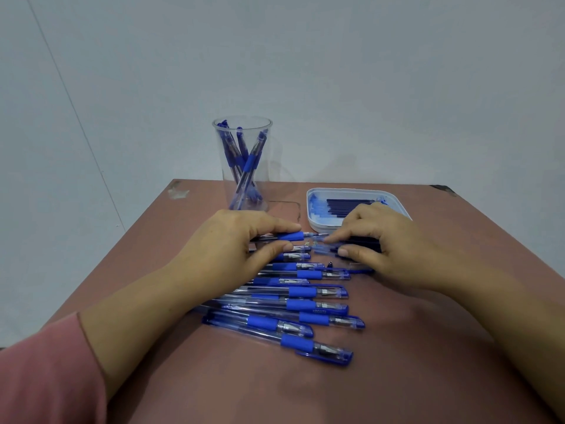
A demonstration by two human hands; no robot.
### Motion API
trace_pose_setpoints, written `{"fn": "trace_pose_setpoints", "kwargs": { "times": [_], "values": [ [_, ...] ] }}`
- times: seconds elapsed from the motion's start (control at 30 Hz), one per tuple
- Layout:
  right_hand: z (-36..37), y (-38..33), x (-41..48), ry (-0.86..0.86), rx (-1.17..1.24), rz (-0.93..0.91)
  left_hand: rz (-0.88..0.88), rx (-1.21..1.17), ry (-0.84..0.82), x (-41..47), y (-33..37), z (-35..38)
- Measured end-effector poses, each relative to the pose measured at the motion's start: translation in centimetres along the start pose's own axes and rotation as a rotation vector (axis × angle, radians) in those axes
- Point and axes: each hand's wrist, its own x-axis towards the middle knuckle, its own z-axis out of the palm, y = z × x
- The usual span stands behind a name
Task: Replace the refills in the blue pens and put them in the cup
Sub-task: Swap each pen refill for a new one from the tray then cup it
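Observation:
Several blue pens (pixel 293 304) lie side by side in a row on the brown table (pixel 397 362). My left hand (pixel 232 246) holds one blue pen (pixel 292 236) at the far end of the row, between forefinger and thumb. My right hand (pixel 379 243) pinches a thin clear-tipped refill (pixel 321 243) right at that pen's tip, over a pile of dark refills (pixel 363 241). A tall clear cup (pixel 244 166) at the back holds several blue pens. A white tray (pixel 315 209) with dark refills sits behind my right hand.
A small dark pen tip piece (pixel 330 265) lies between the pens and my right hand. The table's far edge meets a pale wall. A pink sleeve (pixel 46 377) covers my left forearm. Bare table lies in front of the pen row.

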Motion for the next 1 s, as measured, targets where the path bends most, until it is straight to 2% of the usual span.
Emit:
{"fn": "trace_pose_setpoints", "kwargs": {
  "times": [0.13,0.33,1.0],
  "values": [
    [0.0,-0.7,0.6,-0.107,-0.067,0.018,0.002,0.012,-0.006,0.0,0.1,0.0],
    [-0.1,-1.3,0.7,-0.145,-0.107,0.007,-0.012,-0.001,-0.004,0.0,0.3,-0.1],
    [-0.5,-1.2,0.8,-0.149,-0.048,-0.005,-0.014,-0.007,-0.004,0.1,0.4,-0.2]
  ]
}}
